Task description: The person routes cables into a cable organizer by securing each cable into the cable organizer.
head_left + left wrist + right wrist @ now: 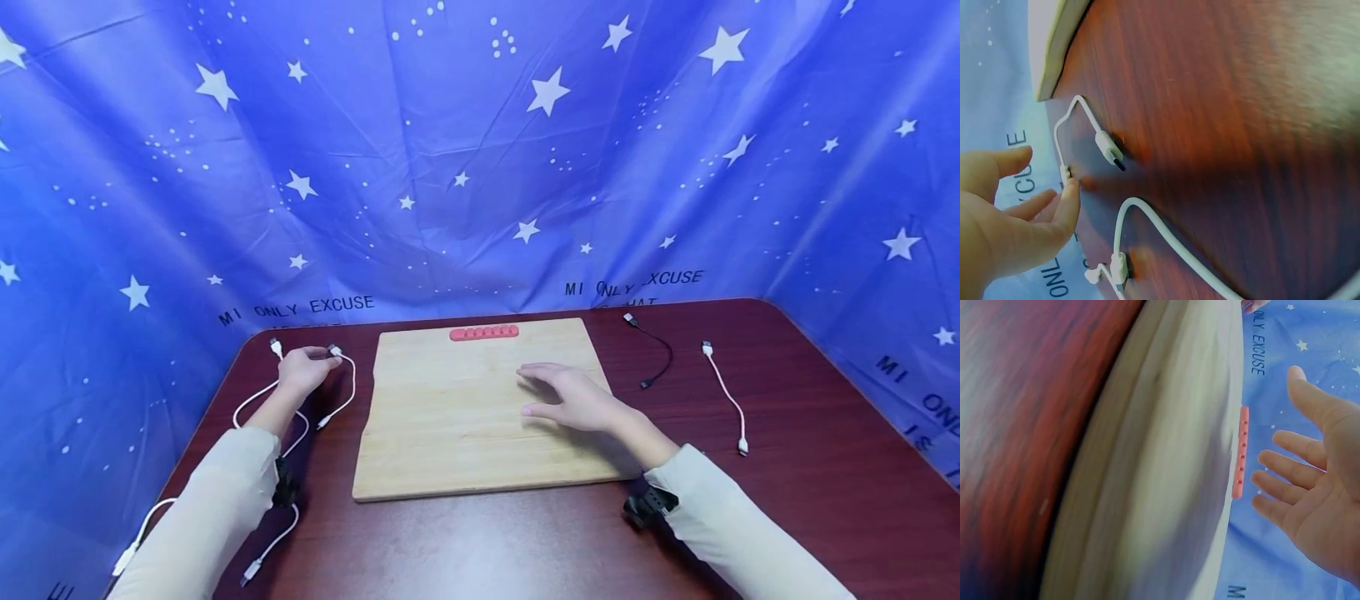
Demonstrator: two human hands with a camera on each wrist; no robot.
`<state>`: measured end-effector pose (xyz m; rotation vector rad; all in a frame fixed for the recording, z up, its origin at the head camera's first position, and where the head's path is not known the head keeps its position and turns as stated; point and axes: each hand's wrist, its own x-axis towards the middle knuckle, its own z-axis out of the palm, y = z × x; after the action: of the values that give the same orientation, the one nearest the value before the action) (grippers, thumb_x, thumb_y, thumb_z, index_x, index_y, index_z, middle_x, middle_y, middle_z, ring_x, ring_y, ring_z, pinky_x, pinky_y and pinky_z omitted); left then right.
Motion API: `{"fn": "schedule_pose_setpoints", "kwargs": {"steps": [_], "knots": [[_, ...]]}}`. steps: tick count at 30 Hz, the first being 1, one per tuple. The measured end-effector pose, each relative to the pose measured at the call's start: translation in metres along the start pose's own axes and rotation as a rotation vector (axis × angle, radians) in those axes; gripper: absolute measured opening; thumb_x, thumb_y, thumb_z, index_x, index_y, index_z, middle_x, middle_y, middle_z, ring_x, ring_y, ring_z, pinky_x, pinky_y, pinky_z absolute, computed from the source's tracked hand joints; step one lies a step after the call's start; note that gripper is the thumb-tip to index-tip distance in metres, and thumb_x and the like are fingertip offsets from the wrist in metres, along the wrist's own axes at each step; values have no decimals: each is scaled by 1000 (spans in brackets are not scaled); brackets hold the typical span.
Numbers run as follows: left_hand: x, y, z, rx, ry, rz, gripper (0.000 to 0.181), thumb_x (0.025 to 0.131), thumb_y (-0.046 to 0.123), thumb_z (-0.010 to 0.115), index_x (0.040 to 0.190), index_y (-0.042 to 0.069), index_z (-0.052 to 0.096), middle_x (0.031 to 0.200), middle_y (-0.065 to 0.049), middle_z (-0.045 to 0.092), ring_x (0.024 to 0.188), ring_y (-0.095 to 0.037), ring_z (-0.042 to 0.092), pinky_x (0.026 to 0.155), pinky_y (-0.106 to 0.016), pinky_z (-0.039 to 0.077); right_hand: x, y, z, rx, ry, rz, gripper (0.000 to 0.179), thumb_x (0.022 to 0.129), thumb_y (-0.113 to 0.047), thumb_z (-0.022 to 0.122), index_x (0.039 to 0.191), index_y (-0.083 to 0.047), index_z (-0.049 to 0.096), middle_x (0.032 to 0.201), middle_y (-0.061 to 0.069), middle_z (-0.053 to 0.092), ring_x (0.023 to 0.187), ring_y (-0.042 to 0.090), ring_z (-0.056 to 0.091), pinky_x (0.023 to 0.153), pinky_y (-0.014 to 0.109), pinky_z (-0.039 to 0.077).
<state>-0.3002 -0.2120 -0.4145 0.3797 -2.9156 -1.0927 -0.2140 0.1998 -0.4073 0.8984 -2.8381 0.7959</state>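
My left hand [302,372] reaches to the far left of the table, its fingertips right at the USB plug [334,350] of a short white charging cable [353,385]. In the left wrist view the thumb stands well apart from the fingers, and one fingertip overlaps that plug. The cable's other connector [1109,147] lies nearer on the tabletop. My right hand [576,402] hovers over the right part of a wooden board [450,433], fingers spread and holding nothing. A red strip with a row of notches [483,333] lies along the board's far edge.
More white cables [240,408] lie about the left forearm, one plug [252,572] near the front. Right of the board lie a short black cable [667,350] and a white one [726,390]. A blue starry curtain [480,150] hangs behind the dark red table [825,467].
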Motion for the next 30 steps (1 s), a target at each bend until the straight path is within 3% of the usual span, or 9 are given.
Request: {"fn": "schedule_pose_setpoints", "kwargs": {"steps": [3, 6, 8, 10, 14, 17, 22, 24, 30], "knots": [[4, -1, 0, -57, 27, -71, 46, 87, 25, 63, 122, -6, 60, 122, -25, 63, 122, -40, 50, 107, -46, 41, 6, -6, 3, 12, -5, -12, 59, 86, -31, 71, 133, 0, 53, 137, 17, 57, 131, 33, 50, 114, 47, 38], [8, -5, 1, -108, 32, -119, 45, 87, 22, 65, 121, -7, 59, 83, -14, 73, 89, -25, 66, 87, -34, 49, 11, -12, 7, 30, -12, -32, 58, 86, -31, 70, 133, 0, 54, 137, 17, 57, 131, 32, 50, 114, 46, 37], [12, -6, 1, -153, 18, -149, 44, 86, 21, 66, 119, -8, 59, 59, -1, 67, 64, -11, 64, 72, -22, 48, 14, -15, 10, 39, -16, -40, 58, 87, -31, 70, 133, 0, 54, 137, 16, 57, 132, 31, 50, 115, 45, 37], [16, -7, 1, -199, -2, -169, 43, 87, 19, 67, 118, -10, 58, 53, 11, 59, 53, 0, 57, 61, -15, 47, 16, -18, 12, 47, -18, -46, 58, 87, -31, 70, 133, 0, 54, 137, 16, 57, 132, 31, 50, 115, 45, 37], [24, -5, 3, -273, -34, -169, 41, 87, 15, 65, 114, -15, 58, 57, 7, 59, 52, 1, 56, 56, -15, 55, 21, -24, 15, 51, -17, -51, 57, 87, -31, 70, 132, 0, 54, 136, 16, 57, 131, 30, 51, 115, 44, 37], [27, -3, 4, -246, -40, -143, 39, 87, 15, 64, 111, -16, 60, 66, -10, 68, 55, -2, 58, 64, -23, 60, 25, -28, 18, 55, -20, -57, 56, 87, -31, 69, 132, 0, 55, 135, 16, 58, 131, 30, 51, 115, 43, 38], [25, 6, 5, -64, -29, -135, 43, 87, 24, 64, 108, -13, 63, 108, -31, 64, 58, -11, 67, 63, -27, 60, 32, -34, 25, 80, -38, -66, 56, 88, -31, 68, 132, 0, 54, 136, 17, 57, 131, 30, 51, 115, 43, 37], [25, 9, 5, 35, -25, -140, 46, 87, 30, 65, 107, -11, 63, 107, -30, 64, 61, -16, 69, 58, -26, 58, 34, -36, 27, 81, -38, -67, 56, 89, -31, 68, 132, 0, 54, 136, 17, 57, 131, 30, 51, 115, 43, 37], [27, 14, 11, 213, 2, -179, 55, 87, 36, 61, 118, -9, 58, 123, -30, 59, 108, -39, 61, 76, -43, 56, 42, -42, 32, 77, -28, -79, 53, 89, -31, 67, 131, 0, 55, 134, 15, 60, 128, 28, 54, 113, 41, 40]]}}
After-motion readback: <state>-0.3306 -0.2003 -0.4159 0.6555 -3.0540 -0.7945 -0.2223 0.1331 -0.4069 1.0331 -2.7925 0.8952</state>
